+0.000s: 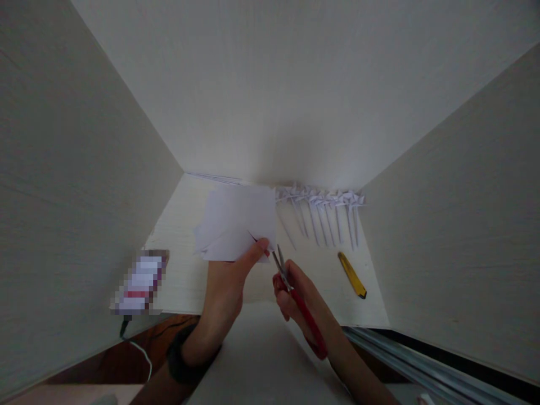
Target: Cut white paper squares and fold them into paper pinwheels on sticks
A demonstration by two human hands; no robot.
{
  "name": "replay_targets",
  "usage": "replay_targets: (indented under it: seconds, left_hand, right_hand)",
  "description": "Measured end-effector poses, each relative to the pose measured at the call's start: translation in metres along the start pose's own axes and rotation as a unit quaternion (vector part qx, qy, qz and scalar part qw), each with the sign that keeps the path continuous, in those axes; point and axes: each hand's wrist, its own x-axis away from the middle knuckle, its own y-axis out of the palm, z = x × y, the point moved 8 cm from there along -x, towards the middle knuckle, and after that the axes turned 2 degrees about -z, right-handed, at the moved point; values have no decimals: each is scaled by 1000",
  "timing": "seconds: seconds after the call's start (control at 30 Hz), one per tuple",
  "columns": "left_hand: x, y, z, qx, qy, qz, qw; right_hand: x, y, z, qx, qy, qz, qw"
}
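White bench [179, 230] across mid-frame. Left hand [228, 281], centre: fingers clamped on paper [240, 214]. Right hand [306, 286], lower centre: fingers wrapped round scissors [307, 316]. Yellow knife [351, 274] lower right.

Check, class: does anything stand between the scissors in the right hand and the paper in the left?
Nothing visible stands between the scissors and the paper; the parted blades are near its lower right corner. The left hand has its thumb on the paper, close to them.
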Motion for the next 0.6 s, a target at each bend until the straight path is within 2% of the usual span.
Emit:
replay_targets:
  seconds: [0.2, 0.43, 0.6]
  left_hand:
    - [-1, 0, 2, -70, 25, -18, 997]
    - [-1, 0, 3, -102, 35, -33, 994]
    - [0, 0, 6, -111, 41, -31, 992]
  right_hand:
    - [-6, 1, -9, 22, 19, -7, 1000]
    - [-5, 1, -9, 21, 22, -16, 999]
    - [-5, 4, -8, -27, 22, -21, 999]
